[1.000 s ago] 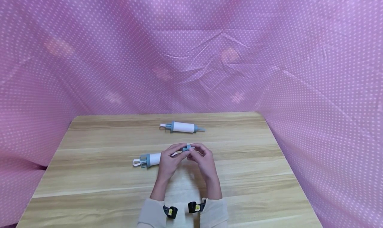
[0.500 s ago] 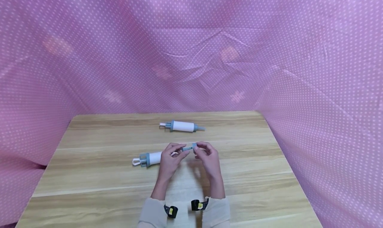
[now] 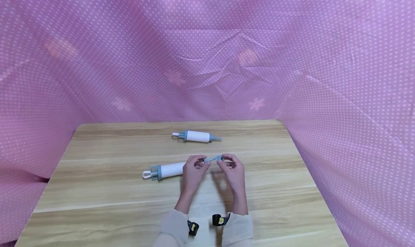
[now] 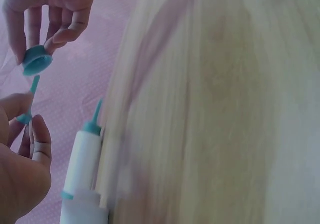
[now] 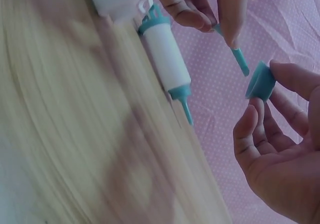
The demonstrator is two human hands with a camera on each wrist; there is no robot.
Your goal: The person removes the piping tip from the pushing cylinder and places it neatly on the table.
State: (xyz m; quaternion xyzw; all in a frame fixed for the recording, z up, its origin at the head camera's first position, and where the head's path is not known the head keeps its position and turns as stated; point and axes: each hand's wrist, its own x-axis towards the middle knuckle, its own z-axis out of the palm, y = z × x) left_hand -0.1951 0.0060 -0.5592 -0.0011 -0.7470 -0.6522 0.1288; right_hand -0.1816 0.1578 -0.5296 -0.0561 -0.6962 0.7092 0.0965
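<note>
My left hand (image 3: 193, 170) pinches a thin teal nozzle (image 5: 240, 61) between thumb and fingers, its base partly hidden by the fingertips. Thumb and fingers of my right hand (image 3: 234, 173) hold a teal ring-shaped cap (image 5: 262, 82), its hollow side facing the nozzle. In both wrist views a small gap separates the nozzle's tip from the cap. Both parts are held above the table. Just left of my left hand lies a white cylinder (image 3: 172, 170) with a teal collar and a white loop handle (image 3: 147, 174); its right end is hidden behind that hand.
Farther back on the wooden table (image 3: 275, 189) lies a white syringe-like tube (image 3: 198, 136) with a teal nozzle pointing right. Pink dotted cloth (image 3: 207, 59) hangs behind the table and along both sides.
A second ago the cap sat close against the part in my left hand; now they are apart. The right hand has moved right with the cap, and the left hand has shifted right too.
</note>
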